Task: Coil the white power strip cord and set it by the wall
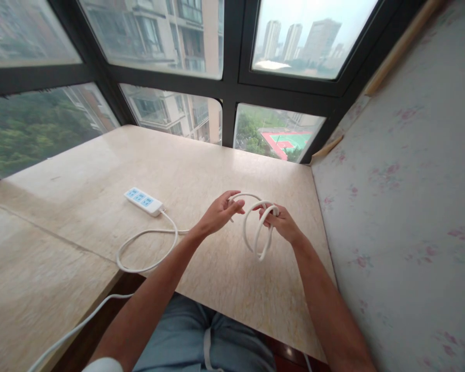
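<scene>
A white power cord (258, 232) hangs in several loops from my right hand (276, 219), whose fingers are closed around the top of the coil. From there a stretch of the cord arcs over to my left hand (225, 209). My left thumb and fingers are bent around that stretch, with a short bit of cord showing below them. On the stone counter to the left lies a white power strip (143, 201) with blue socket faces. Its cord leaves the right end and bends in a wide loop on the counter, partly hidden behind my left forearm.
The beige stone counter (101, 165) runs up to dark-framed windows (229, 77). A floral-papered wall (391, 206) closes off the right side. Another white cord length (81, 323) crosses the counter's front edge at lower left. My legs (201, 330) are below the counter edge.
</scene>
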`<move>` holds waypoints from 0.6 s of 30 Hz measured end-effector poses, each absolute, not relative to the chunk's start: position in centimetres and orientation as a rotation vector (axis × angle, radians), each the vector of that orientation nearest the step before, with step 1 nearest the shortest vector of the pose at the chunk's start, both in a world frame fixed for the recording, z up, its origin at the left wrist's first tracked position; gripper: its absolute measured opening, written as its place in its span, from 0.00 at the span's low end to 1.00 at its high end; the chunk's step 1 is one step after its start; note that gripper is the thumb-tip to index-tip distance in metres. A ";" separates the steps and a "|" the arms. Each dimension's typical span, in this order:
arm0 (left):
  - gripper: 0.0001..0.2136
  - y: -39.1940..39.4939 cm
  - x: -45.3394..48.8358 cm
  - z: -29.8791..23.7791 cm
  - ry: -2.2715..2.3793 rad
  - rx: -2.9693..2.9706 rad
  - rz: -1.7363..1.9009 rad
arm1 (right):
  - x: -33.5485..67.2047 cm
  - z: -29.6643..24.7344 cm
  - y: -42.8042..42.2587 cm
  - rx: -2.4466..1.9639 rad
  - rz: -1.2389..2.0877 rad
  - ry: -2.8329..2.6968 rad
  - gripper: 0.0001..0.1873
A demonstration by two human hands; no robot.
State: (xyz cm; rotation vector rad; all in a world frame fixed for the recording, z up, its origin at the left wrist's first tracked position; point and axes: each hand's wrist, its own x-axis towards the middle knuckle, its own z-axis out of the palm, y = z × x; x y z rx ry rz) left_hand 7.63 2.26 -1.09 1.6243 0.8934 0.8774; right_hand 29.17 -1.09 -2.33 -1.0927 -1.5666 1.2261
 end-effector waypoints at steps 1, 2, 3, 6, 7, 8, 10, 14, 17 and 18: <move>0.28 2.1 7.4 -1.9 0.929 1.731 0.897 | 29.4 -1.8 -1.3 -1.100 1.187 -1.536 0.21; 0.28 1.9 7.3 -2.9 0.968 1.844 0.907 | 29.6 -1.3 -1.4 -1.099 1.155 -1.510 0.20; 0.29 1.6 7.2 -3.9 1.017 1.950 0.931 | 29.7 -0.9 -1.6 -1.090 1.128 -1.487 0.19; 0.31 1.0 7.4 -7.1 1.245 2.260 0.932 | 30.0 0.2 -2.0 -1.032 1.077 -1.410 0.17; 0.30 0.9 7.6 -8.0 1.334 2.316 0.947 | 30.1 0.5 -2.2 -1.009 1.064 -1.377 0.17; 0.27 0.8 7.8 -8.7 1.410 2.353 0.962 | 30.2 0.8 -2.4 -0.991 1.051 -1.342 0.16; 0.20 0.8 8.1 -9.5 1.504 2.373 1.024 | 30.4 1.6 -2.8 -0.972 1.029 -1.262 0.14; 0.13 0.9 8.1 -9.0 1.452 2.337 1.154 | 31.3 2.8 -3.4 -0.930 1.006 -1.053 0.12; 0.12 0.6 7.8 -7.5 1.265 2.315 1.140 | 32.6 2.5 -2.8 -0.894 0.989 -0.879 0.12; 0.11 0.4 7.7 -6.9 1.194 2.298 1.126 | 33.2 2.1 -2.4 -0.896 0.993 -0.820 0.13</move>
